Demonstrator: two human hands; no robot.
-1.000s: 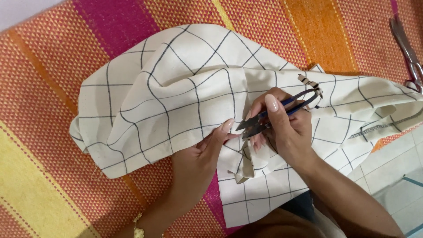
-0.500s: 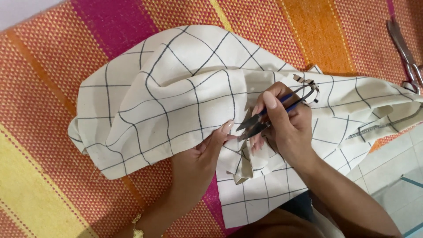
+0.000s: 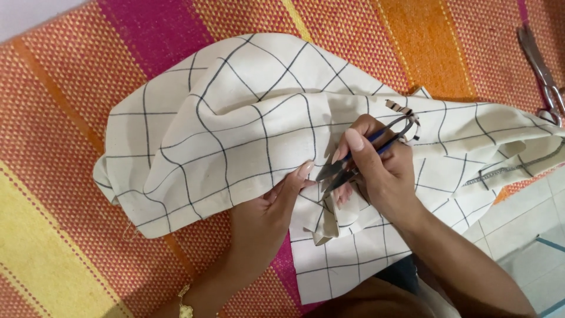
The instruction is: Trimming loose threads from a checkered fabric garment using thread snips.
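1. Surface: a woven mat (image 3: 70, 194) in orange, magenta and yellow stripes lies beneath both hands; pale floor tiles (image 3: 529, 235) show to the right of the right forearm.
2. Cloth: a cream fabric with a dark grid check (image 3: 235, 135), crumpled and folded, spread on the mat. It runs from well left of the left hand to past the right hand, and both hands rest on it.
3. Left hand (image 3: 265, 218): fingers pressed together, pinching a fold of the cloth at its lower edge, fingertips just beside the blade tips. A gold-coloured bracelet (image 3: 185, 306) sits at the wrist, partly cut off by the lower border.
4. Right hand (image 3: 382, 171): closed around small thread snips (image 3: 359, 159) with a blue-marked grip; the blades point toward the left hand and look slightly parted at the cloth fold.
5. Large metal scissors (image 3: 544, 76): on the mat, well apart, up and right of the right hand; cut off at the border.
6. Stitched hem (image 3: 500, 171): visible right of the right hand.
7. Obscured: the exact spot under the blades is hidden by the fingers and folds; whether a thread is there cannot be told. A dark shape at the bottom edge is unclear.
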